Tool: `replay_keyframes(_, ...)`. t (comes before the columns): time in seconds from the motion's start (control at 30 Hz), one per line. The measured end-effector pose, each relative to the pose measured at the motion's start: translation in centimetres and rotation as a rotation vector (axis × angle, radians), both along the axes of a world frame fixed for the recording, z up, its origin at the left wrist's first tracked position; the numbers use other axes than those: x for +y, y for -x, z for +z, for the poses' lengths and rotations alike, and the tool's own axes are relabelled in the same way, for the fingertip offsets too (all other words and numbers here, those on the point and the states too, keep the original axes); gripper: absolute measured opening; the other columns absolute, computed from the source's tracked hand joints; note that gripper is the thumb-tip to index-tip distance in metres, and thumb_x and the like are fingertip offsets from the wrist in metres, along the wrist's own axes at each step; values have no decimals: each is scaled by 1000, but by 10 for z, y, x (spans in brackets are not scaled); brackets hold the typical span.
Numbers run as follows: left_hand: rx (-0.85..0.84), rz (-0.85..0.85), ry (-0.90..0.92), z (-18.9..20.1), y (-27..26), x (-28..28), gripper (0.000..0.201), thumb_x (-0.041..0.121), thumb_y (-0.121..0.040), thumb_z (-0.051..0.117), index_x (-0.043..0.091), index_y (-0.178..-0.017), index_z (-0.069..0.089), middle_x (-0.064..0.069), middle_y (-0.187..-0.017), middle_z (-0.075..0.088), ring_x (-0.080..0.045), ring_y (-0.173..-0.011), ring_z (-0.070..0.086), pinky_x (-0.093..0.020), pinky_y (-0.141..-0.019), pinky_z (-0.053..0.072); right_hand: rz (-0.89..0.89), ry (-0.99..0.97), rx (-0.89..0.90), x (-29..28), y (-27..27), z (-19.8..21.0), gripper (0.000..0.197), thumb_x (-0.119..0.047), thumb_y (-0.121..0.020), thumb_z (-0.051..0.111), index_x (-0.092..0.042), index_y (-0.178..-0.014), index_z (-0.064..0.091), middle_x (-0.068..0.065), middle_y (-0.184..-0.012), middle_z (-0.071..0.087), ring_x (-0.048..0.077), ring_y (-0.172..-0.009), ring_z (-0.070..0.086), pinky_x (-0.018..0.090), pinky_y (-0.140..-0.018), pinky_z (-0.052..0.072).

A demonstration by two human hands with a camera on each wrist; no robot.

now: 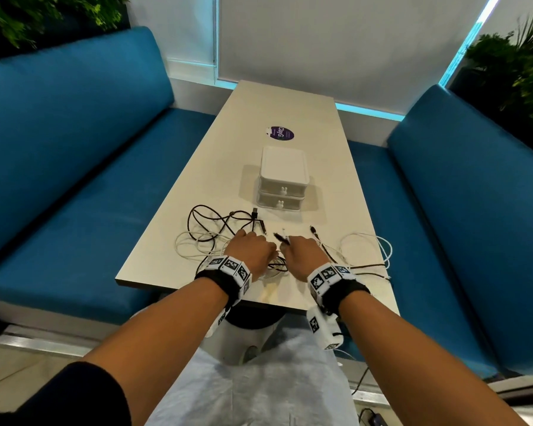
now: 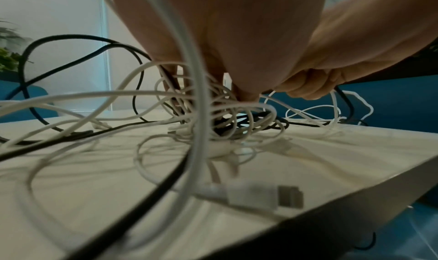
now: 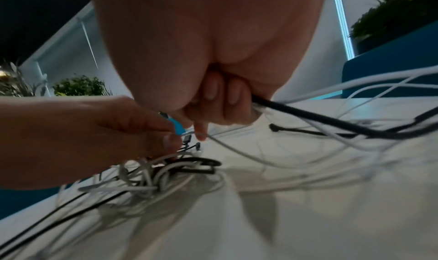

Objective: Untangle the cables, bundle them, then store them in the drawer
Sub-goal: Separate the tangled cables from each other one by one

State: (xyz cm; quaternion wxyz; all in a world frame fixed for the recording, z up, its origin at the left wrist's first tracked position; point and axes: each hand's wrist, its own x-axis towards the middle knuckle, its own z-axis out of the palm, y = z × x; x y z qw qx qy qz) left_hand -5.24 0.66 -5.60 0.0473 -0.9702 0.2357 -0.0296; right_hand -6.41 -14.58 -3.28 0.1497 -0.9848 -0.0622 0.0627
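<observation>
The cables (image 1: 216, 241) lie knotted on the bench (image 1: 290, 106) before the closed drawer (image 1: 280, 204). Both hands, the left hand (image 1: 250, 250) and right hand (image 1: 303, 253), pinch strands. Better to follow one plug end slowly, without pulling tight.

Two bare forearms. Each wrist carries a black fabric band (image 1: 220, 282) topped with white blocks printed with black square-code markers (image 1: 328, 273). Black sleeve (image 1: 74, 395) at left upper arm. Pale grey-blue garment (image 1: 253, 385) covers the lap.
</observation>
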Motion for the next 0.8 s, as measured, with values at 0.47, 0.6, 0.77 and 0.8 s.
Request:
replay_keyframes(0.47,-47,-9,-10,-3,0,13,34,42,-102,35,26,-110,64,4,-108,67,-25,-109,56,-51,-108,24,-94,105,58,-40,-7,5,21,-28,-97,46,-21,-108,62,12,-106,64,32,-95,61,35,-73,46)
replay_keyframes(0.6,-57,-18,-29,-1,3,12,32,38,-100,36,25,-109,65,5,-106,68,-26,-108,55,-52,-107,23,-129,188,21,-49,-5,10,22,-28,-98,43,-21,-110,61,10,-104,63,32,-91,62,37,-74,49)
replay_keyframes(0.77,-51,-8,-24,0,4,15,33,39,-101,36,26,-109,65,7,-107,68,-24,-110,53,-51,-107,23,-259,251,43,-67,-7,10,20,-25,-97,43,-19,-105,60,3,-85,58,26,-81,62,33,-67,48)
replay_keyframes(0.8,-50,-8,-23,-1,4,16,33,40,-101,36,27,-110,65,7,-107,67,-23,-110,53,-50,-107,22,-284,255,64,-69,-6,8,20,-24,-97,43,-19,-104,61,2,-83,57,26,-80,61,33,-67,49)
